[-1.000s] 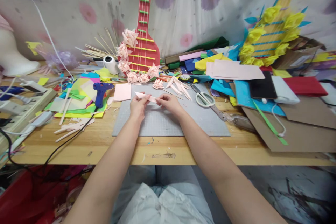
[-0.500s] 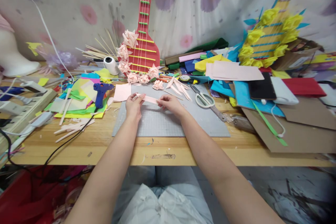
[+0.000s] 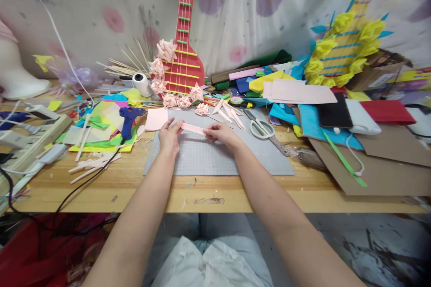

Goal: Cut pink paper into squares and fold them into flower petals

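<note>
Between my hands a pale pink paper strip [image 3: 193, 129] is stretched, just above the grey cutting mat [image 3: 205, 161]. My left hand [image 3: 170, 136] pinches its left end between thumb and fingers. At the right end, my right hand [image 3: 222, 134] grips it with fingertips pressed together. A pink paper sheet [image 3: 156, 119] lies beside my left hand. Beyond my hands are a pink paper flower [image 3: 202, 109] and several cut pink pieces [image 3: 235, 116]. Scissors [image 3: 264, 128] rest on the mat to the right.
A blue glue gun [image 3: 128, 122] stands on coloured scraps at left, its black cord crossing the table. A red paper guitar with pink flowers [image 3: 186, 69] leans at the back. Cardboard [image 3: 340, 166] and a dark phone [image 3: 334, 111] lie at right, near a power strip-free stack of felt [image 3: 387, 111].
The strip's left end has slid slightly out of my left hand's grip, showing more of it to the right. My right hand has shifted a little rightward.
</note>
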A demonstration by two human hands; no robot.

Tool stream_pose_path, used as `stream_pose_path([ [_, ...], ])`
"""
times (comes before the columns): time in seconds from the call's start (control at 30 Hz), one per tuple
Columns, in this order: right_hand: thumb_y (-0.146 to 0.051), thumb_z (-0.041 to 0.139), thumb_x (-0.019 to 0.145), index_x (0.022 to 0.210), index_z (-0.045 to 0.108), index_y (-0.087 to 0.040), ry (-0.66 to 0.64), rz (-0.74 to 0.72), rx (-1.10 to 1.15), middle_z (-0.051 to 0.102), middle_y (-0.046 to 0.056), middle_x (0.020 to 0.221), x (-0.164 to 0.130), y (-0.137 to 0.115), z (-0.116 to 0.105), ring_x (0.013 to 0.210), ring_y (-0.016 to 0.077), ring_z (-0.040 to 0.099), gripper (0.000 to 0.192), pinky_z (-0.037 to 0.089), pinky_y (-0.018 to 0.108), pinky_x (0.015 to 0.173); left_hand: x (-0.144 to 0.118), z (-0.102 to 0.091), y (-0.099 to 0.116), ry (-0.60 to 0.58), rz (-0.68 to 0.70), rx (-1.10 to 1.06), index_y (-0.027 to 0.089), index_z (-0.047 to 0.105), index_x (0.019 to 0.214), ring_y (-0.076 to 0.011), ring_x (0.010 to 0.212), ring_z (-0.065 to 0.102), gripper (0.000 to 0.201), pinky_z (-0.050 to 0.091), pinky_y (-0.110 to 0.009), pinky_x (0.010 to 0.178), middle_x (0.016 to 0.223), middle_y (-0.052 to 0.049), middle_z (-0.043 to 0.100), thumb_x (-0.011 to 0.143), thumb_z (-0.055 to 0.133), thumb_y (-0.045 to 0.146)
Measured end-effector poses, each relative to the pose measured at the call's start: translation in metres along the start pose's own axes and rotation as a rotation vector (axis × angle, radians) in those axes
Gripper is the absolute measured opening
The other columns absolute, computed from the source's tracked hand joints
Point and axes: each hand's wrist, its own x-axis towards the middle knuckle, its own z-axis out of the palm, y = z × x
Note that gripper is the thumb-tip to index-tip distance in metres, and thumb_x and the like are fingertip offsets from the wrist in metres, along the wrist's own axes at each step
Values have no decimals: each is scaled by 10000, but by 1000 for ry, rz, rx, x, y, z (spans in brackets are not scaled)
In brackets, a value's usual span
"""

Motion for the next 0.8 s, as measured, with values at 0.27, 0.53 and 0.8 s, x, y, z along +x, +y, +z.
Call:
stream_pose_path([
  [0.27,-269,652,666,613,592,-144,-18,-1,-25,575,-14,547,0,1,-1,483,52,485,148,399,171,470,-2,0,2,-3,1,20,115,547,1077,-98,692,638,402,493,-243,760,633,-8,625,687,580,22],
  [0.53,-333,669,641,607,586,-152,37,-29,-22,576,-4,554,0,3,-2,489,67,483,202,396,193,473,1,-2,-1,-126,-46,52,168,472,1017,-127,713,638,312,503,-277,704,860,-78,652,763,579,314],
  [0.8,-332,638,665,753,653,-193,126,-257,-268,585,26,793,0,2,-3,759,128,520,165,436,242,640,-7,0,-11,-226,62,225,169,454,979,-97,586,595,477,497,-269,678,602,47,593,567,689,116],
])
